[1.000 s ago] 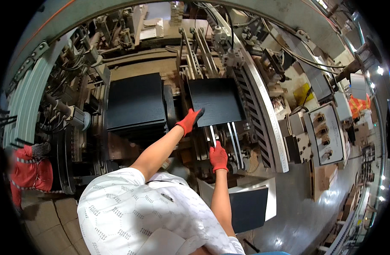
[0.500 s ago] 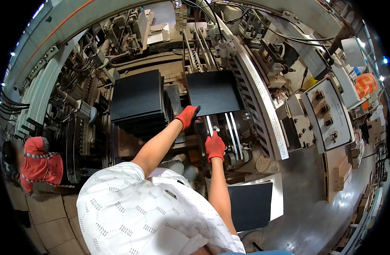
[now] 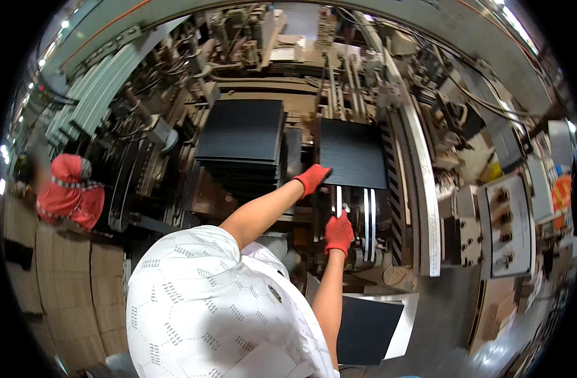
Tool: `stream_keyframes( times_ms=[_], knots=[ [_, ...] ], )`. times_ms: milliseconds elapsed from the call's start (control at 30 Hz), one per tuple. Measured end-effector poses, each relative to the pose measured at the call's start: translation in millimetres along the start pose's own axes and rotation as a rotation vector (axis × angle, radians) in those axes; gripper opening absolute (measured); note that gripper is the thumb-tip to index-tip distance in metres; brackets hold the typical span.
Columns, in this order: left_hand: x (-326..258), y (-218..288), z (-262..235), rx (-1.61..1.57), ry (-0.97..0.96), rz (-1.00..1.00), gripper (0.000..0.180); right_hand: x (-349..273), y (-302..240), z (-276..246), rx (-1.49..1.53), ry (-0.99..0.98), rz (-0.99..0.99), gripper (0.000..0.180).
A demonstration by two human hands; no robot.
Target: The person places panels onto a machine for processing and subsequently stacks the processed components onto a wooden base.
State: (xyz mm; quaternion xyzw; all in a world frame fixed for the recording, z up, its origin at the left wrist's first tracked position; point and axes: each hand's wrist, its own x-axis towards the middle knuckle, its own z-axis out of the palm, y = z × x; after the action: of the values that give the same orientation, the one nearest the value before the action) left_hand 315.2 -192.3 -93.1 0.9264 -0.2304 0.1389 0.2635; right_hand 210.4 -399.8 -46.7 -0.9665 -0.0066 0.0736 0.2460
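head view: a flat black rectangular panel (image 3: 353, 151) lies level across a machine bed, right of the middle, its face faintly streaked. taking that panel as the centre of the clock, the left hand (image 3: 313, 179), gloved in red with dark fingertips, is at its near-left corner, between seven and eight o'clock. its fingers meet the corner; i cannot tell whether they pinch the edge or only rest against it. the right hand (image 3: 339, 233), also in a red glove, is at six o'clock, apart from the panel, at the near end of a bright metal strip (image 3: 339, 200). its fingers look curled, but what they close on, if anything, is hidden. just to the right of that strip, a pair of shiny rails (image 3: 369, 220) runs out from under the panel's near edge, toward five o'clock.

at nine o'clock stands a stack of black panels (image 3: 241, 129), its top sheet about level, with a narrow dark grey plate (image 3: 293, 151) between the stack and the single panel. at three o'clock, a long pale metal beam (image 3: 424, 170) runs alongside. at four o'clock is a control box (image 3: 509, 227) with a column of knobs on its pale face.

farther down at six o'clock, another black panel (image 3: 369, 331) lies on a white board (image 3: 407, 321). the wearer's white patterned shirt (image 3: 219, 296) fills seven to eight o'clock. well away, near nine o'clock, is a co-worker in red (image 3: 74, 192).
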Motion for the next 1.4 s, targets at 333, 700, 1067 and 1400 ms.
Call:
stream_keyframes(
  times_ms=[333,700,1067,1400],
  knots=[
    [-13.8,-4.1,-5.6,0.098,-0.029,-0.111,0.031,0.7,-8.6,12.2,-0.003,0.035,-0.092,0.033],
    [-145.9,73.6,-112.2,-0.696,0.410,-0.586,0.041,5.6,11.5,19.7,0.003,0.111,-0.091,0.034],
    [-226.2,-38.3,-186.8,-0.497,1.228,-1.071,0.069,-1.4,-8.5,14.2,-0.054,0.129,-0.106,0.030],
    [-220.5,-40.9,-160.3,-0.898,1.309,-1.253,0.033,-3.1,-2.8,17.6,-0.026,0.167,-0.059,0.031]
  ],
)
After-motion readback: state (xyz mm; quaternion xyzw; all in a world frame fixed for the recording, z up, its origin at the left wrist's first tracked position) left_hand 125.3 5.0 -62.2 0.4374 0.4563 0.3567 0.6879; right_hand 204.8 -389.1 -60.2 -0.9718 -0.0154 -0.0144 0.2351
